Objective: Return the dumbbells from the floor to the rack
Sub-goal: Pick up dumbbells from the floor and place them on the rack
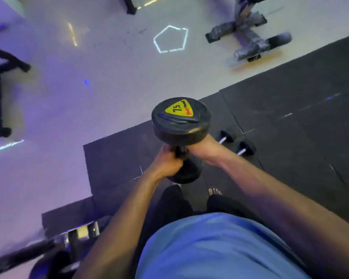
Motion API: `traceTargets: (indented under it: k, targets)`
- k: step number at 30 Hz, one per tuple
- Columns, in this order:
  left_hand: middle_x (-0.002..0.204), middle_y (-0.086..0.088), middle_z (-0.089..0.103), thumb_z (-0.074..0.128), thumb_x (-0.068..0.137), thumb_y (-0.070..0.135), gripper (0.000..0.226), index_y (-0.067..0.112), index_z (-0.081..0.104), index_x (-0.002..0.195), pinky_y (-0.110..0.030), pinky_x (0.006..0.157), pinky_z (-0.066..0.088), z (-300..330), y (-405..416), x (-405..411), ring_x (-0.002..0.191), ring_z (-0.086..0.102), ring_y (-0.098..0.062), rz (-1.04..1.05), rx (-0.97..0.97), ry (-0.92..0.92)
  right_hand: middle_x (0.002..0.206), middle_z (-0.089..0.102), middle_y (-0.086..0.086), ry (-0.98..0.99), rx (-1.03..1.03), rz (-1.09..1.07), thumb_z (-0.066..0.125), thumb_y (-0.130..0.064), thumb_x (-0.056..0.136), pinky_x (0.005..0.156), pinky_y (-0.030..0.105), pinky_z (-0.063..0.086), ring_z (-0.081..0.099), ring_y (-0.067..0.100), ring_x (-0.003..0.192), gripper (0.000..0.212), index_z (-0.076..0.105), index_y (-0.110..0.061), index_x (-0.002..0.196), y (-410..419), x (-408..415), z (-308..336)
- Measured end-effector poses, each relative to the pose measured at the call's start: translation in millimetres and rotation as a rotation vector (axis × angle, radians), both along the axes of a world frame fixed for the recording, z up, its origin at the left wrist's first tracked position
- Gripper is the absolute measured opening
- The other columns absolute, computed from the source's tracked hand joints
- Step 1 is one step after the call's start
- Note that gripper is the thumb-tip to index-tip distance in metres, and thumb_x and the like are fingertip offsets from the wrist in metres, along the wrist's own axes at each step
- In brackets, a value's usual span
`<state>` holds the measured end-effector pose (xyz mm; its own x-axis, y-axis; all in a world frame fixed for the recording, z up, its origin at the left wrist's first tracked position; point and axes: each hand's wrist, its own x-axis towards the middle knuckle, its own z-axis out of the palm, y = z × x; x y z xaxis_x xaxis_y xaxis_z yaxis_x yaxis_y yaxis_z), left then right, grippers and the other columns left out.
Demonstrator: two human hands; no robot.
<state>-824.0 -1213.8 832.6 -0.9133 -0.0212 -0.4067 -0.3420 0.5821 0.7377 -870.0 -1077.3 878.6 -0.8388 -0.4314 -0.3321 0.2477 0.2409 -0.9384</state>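
Dumbbell (pixel 181 117): black, yellow label marked 7.5; held on end at frame centre, above the mat, clear of the floor.
Left hand (pixel 168 160): fingers curled round the dumbbell's handle, below the upper head.
Right hand (pixel 205 148): wrapped on the handle from the right, partly hidden by the upper head.
Small dumbbells (pixel 238 142): two, lying on the mat just right of the hands.
Mat (pixel 290 121): dark, at right and centre.
Rack (pixel 73 240): blurred, lower left; chrome and dark parts seen.
Bench base (pixel 248 37): upper right, on pale floor.

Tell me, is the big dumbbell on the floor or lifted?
Lifted: both hands, left and right, hold the dumbbell on end above the mat.
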Motion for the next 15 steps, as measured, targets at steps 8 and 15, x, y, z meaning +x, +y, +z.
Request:
traceTargets:
  k: [8,15]
  targets:
    - [0.077,0.018,0.058,0.077,0.086,0.022,0.022,0.029,0.056,0.087,-0.008,0.063,0.04,44,5,117,0.071,0.054,0.009,0.521,0.026,0.122,0.079,0.066,0.012,0.111,0.065,0.617,0.061,-0.002,0.087,0.065,0.031,0.05,0.057,0.014,0.077,0.009,0.068,-0.003,0.082,-33,56,52]
    - [0.07,0.015,0.062,0.077,0.085,0.008,0.016,0.015,0.062,0.085,-0.012,0.063,0.044,65,-6,274,0.062,0.058,0.008,0.982,0.094,0.251,0.098,0.075,0.023,0.192,0.053,1.027,0.065,-0.003,0.095,0.076,0.04,0.059,0.065,0.015,0.086,0.009,0.072,-0.002,0.1,-103,182,80]
